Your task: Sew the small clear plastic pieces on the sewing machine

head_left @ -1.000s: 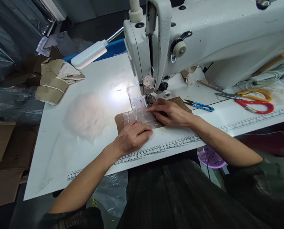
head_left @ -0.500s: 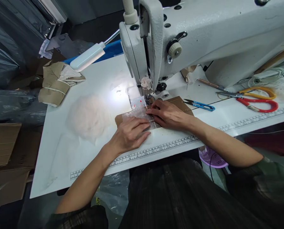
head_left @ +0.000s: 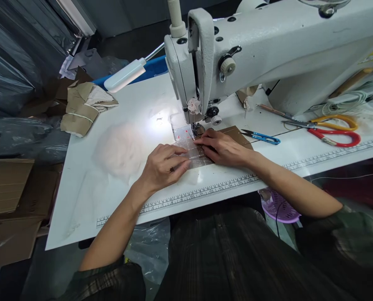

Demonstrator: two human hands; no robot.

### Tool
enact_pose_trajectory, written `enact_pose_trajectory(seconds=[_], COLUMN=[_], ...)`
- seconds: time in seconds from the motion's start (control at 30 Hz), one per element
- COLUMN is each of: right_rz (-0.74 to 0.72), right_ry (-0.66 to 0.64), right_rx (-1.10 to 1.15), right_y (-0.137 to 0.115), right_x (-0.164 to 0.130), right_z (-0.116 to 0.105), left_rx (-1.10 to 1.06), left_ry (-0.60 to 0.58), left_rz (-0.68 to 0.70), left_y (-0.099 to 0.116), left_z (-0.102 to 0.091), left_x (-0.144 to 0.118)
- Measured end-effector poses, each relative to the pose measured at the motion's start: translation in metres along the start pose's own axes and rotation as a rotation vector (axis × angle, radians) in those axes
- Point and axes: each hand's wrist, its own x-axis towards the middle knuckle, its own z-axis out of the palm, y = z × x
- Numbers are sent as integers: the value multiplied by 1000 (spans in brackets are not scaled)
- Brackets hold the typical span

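Observation:
My right hand (head_left: 226, 148) is closed at the presser foot (head_left: 196, 128) of a white sewing machine (head_left: 180, 71), its fingertips on the near part of a brown fabric piece (head_left: 238, 134). That fabric shows to the right behind the hand. Under the foot and between my hands lies a clear plastic plate (head_left: 189, 151) with ruled lines and red marks. My left hand (head_left: 166, 167) hovers at the plate's left edge, thumb and fingers drawn together; a small dark spot shows between them, too small to name.
Blue thread snips (head_left: 261, 137) and red and yellow-handled scissors (head_left: 333, 129) lie to the right. A tied brown fabric bundle (head_left: 80, 113) sits at the table's back left, near a lamp (head_left: 125, 75). A printed ruler (head_left: 192, 196) runs along the front edge.
My left hand has shifted left and lifted off the plate, its fingers curling together. The brown fabric seen left of the plate is no longer visible there. My right hand stays by the foot.

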Motion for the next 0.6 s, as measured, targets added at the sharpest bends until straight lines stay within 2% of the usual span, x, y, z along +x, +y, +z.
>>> enact_pose_trajectory(seconds=[0.1,0.27,0.43,0.6], right_rz=[37,-9,-98,-77], right_ry=[14,7,-17,-10], right_rx=[78,107,-9,-96], right_y=[2,5,7,4], right_x=[-1,-2,-2,0], right_z=[-3,-3,0,1], left_rx=[57,60,112,186], left_ry=[55,-18,-136,-112], left_rz=[-7,83,157,181], left_y=[3,12,14,10], left_z=[7,12,14,16], left_x=[0,0,-2,-2])
